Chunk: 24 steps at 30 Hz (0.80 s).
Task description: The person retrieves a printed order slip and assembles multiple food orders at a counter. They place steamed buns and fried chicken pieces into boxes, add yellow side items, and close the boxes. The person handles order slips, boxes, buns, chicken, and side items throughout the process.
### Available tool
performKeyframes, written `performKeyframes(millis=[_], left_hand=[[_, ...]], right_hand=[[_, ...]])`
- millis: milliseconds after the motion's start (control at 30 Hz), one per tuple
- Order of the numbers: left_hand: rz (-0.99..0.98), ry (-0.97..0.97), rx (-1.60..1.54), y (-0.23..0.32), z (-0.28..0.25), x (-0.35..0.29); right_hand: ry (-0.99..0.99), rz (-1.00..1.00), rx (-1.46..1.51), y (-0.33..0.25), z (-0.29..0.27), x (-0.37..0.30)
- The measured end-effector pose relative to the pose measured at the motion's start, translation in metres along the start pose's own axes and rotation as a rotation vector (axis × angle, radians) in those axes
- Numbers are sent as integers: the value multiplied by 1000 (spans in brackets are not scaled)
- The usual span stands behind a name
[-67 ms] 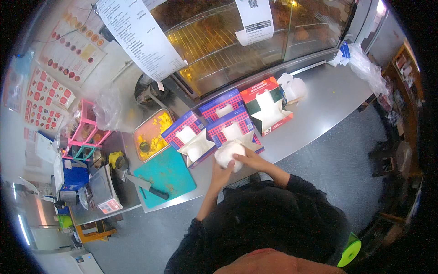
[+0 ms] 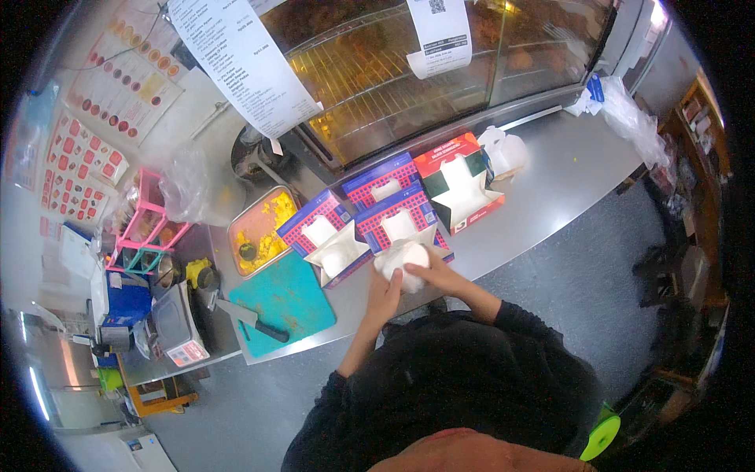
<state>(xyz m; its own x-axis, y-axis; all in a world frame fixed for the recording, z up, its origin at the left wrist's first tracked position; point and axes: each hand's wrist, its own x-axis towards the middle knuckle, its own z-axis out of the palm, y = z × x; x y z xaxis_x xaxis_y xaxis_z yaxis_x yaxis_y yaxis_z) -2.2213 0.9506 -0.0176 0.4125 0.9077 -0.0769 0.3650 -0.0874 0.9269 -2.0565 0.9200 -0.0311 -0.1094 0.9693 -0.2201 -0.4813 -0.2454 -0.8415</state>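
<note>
My left hand (image 2: 383,299) and my right hand (image 2: 436,275) are closed around a rounded white wrapped bundle (image 2: 403,266), one from each side. Its contents are hidden. The bundle is at the front edge of an open purple-and-pink carton (image 2: 393,206) and covers part of its opening. Just left stands a similar open carton (image 2: 314,218) with a rounded white bundle (image 2: 333,257) inside. Behind these is another purple carton (image 2: 384,175). To their right stands an open red-and-green carton (image 2: 464,187) with a pale interior.
On the left lie a teal cutting board (image 2: 291,303), a knife (image 2: 253,318) and a metal tray (image 2: 236,250) of yellow food. A white paper box (image 2: 503,151) stands right of the cartons. A glass-fronted cabinet (image 2: 377,86) with wire racks backs the steel counter (image 2: 543,185); paper slips (image 2: 244,71) hang before it.
The white bundle has tipped and turned slightly in my hands, so a flatter pale side now shows at its right. Both hands stay around it. The cartons stand as before.
</note>
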Motion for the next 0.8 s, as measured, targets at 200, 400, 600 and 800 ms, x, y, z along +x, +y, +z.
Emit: performKeyframes(millis=[200, 400, 600, 800], left_hand=[[-68, -58, -208, 32, 16, 44], [-36, 263, -733, 3, 1, 53], [-196, 264, -781, -35, -32, 71], [-490, 233, -1170, -58, -49, 67]], right_hand=[[497, -176, -170, -43, -55, 3], [1009, -512, -615, -45, -143, 74], [879, -342, -1387, -2, -171, 86], [1114, -725, -1746, -29, -136, 77]])
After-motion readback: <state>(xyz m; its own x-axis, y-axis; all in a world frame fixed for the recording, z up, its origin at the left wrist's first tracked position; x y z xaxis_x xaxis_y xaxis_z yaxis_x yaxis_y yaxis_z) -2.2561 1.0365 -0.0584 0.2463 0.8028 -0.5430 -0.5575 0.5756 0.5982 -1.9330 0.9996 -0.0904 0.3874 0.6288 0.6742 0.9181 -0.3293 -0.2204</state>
